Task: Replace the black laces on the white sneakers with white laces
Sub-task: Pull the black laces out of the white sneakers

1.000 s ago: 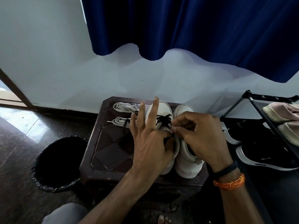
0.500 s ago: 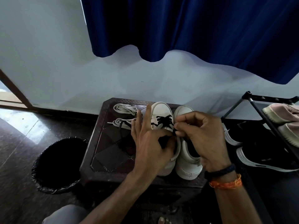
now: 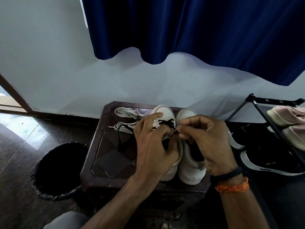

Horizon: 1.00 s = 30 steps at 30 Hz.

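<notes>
Two smooth white sneakers [image 3: 178, 146] sit side by side on the dark diamond-patterned tabletop [image 3: 109, 156]; both the left hand [image 3: 153, 146] and right hand [image 3: 206, 142] pinch the thin black lace [image 3: 166, 123], flat white laces [image 3: 127, 119] bundled beside.

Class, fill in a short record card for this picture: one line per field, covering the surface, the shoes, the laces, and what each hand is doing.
Surface: dark brown stool
Shoes: two white sneakers side by side, toes toward the wall
Black lace: still threaded near the left sneaker's toe
White laces: two bundles lying left of the sneakers
Left hand: rests on the left sneaker, fingers curled at the lace
Right hand: pinches the black lace
Beside stool: black bin, shoe rack
</notes>
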Available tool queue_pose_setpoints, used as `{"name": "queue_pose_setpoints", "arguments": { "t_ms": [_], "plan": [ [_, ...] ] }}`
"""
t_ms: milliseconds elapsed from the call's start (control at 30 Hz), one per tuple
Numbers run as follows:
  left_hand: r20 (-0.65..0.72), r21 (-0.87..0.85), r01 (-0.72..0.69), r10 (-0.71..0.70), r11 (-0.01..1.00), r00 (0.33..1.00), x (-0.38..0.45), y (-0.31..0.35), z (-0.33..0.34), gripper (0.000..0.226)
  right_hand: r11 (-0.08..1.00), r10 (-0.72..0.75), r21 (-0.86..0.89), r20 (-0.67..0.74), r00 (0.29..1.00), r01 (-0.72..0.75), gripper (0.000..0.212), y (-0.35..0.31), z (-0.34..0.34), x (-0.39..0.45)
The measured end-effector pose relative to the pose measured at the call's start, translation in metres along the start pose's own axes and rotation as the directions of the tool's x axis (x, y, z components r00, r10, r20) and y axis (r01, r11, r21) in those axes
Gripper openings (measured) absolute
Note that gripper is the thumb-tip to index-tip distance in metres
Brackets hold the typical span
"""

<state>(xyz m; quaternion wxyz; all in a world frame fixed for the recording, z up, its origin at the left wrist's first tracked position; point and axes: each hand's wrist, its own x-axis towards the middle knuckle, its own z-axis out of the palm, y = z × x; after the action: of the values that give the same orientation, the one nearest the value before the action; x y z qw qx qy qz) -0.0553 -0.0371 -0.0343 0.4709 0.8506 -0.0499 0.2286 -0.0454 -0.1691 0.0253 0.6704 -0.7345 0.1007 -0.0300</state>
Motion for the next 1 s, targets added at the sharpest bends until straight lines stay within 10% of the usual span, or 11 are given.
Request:
{"name": "queue_pose_setpoints", "arguments": {
  "t_ms": [233, 400, 533, 733, 867, 1000],
  "plan": [
    [0.246, -0.352, 0.325, -0.248, 0.878, 0.937, 0.023, 0.015, -0.029, 0.022, 0.887, -0.167, -0.374, 0.287, 0.943, 0.271, 0.031, -0.001, -0.008, 0.001],
    [0.328, -0.533, 0.308, -0.143, 0.788, 0.934, 0.03, 0.026, -0.053, 0.023, 0.724, -0.372, -0.506, 0.286, 0.883, 0.469, 0.007, -0.002, 0.001, -0.001],
    [0.354, -0.579, 0.363, -0.176, 0.73, 0.919, 0.037, 0.016, -0.062, 0.017, 0.971, -0.228, -0.08, -0.046, 0.973, 0.224, 0.019, -0.006, -0.008, 0.004],
    [0.381, -0.625, 0.426, -0.221, 0.654, 0.898, 0.043, 0.001, -0.067, 0.006, 0.955, -0.072, 0.257, -0.289, 0.954, 0.15, 0.02, -0.012, -0.036, 0.013],
    [0.41, -0.662, 0.387, -0.122, 0.642, 0.904, 0.042, -0.001, -0.066, 0.017, 0.965, -0.257, -0.126, -0.25, 0.934, 0.231, 0.034, -0.007, -0.046, 0.015],
    [0.475, -0.633, 0.362, -0.025, 0.684, 0.879, 0.037, 0.005, -0.059, 0.013, 0.604, -0.459, -0.605, 0.269, 0.847, 0.519, 0.059, -0.021, -0.031, -0.002]
  ]
}}
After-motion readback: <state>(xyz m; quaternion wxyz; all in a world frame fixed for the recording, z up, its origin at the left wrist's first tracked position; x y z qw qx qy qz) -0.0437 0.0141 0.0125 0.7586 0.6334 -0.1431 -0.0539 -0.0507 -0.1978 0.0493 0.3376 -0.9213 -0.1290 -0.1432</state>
